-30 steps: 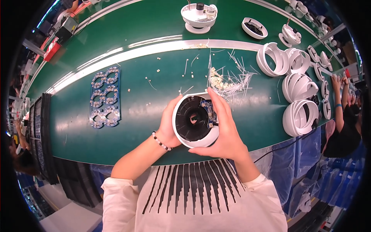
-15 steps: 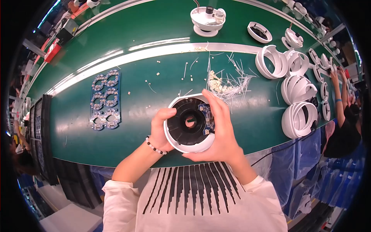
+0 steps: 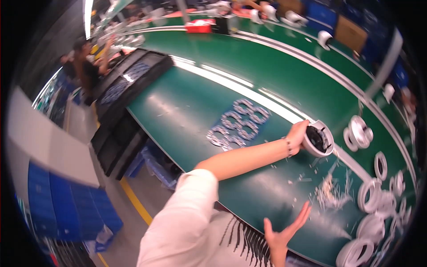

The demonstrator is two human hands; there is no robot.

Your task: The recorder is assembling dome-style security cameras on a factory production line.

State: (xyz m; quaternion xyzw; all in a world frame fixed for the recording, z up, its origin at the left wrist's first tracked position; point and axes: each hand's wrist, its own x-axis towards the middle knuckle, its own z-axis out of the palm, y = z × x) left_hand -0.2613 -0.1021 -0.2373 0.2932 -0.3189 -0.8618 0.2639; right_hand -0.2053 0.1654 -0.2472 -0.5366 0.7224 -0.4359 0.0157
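My left arm reaches across the bench, and my left hand [image 3: 296,137] grips the edge of a round white plastic housing [image 3: 329,144]. Its black inside faces up toward me; whether the small circuit board is still in it cannot be made out. The housing is by the pale rail at the bench's far side. My right hand [image 3: 282,236] is empty, fingers spread, over the near edge. Left of the housing lies a blue panel of ring-shaped circuit boards [image 3: 240,124]. A loose pile of thin white strips and small cream bits [image 3: 331,193] lies to its right.
Several white ring-shaped housings [image 3: 370,229] crowd the right end. Beyond the rail, a white round-based unit [image 3: 358,132] stands on the green belt [image 3: 275,66]. Black trays [image 3: 153,66] with circuit boards are at the left end. A co-worker [image 3: 89,66] is farther off.
My view has swung left. My left hand has carried the housing away to the far side; my right hand has let go of it and opened.
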